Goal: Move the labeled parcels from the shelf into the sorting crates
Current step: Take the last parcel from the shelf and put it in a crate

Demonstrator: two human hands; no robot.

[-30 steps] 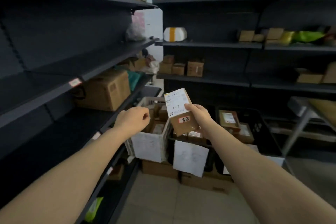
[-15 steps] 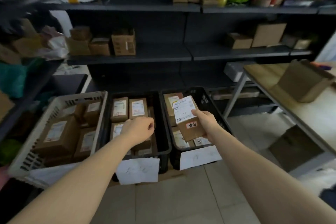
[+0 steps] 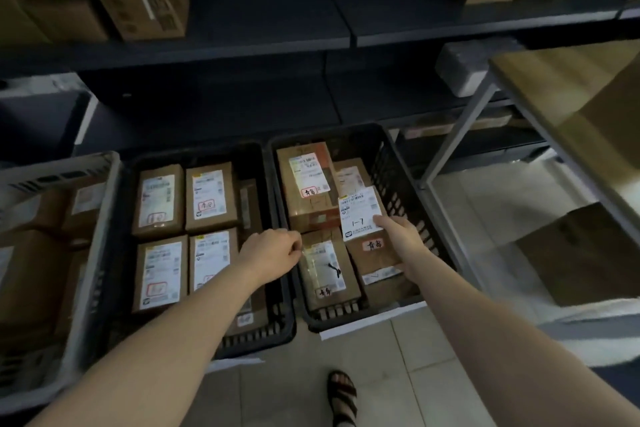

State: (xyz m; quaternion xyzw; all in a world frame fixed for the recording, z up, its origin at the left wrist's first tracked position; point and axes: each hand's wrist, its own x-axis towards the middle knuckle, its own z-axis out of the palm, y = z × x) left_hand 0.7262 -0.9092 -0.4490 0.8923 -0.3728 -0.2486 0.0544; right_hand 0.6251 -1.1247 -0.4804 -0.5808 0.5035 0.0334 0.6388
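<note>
Over right crate | my right hand pinches parcel by its edge, label up for reading, low, I judge, to set down | left hand curled, empty, alongside

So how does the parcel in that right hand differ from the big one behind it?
The held parcel looks smaller than the big parcel. The held parcel sits tilted in the right hand; the big parcel lies flat in the black crate. Both are brown cardboard with white labels.
</note>
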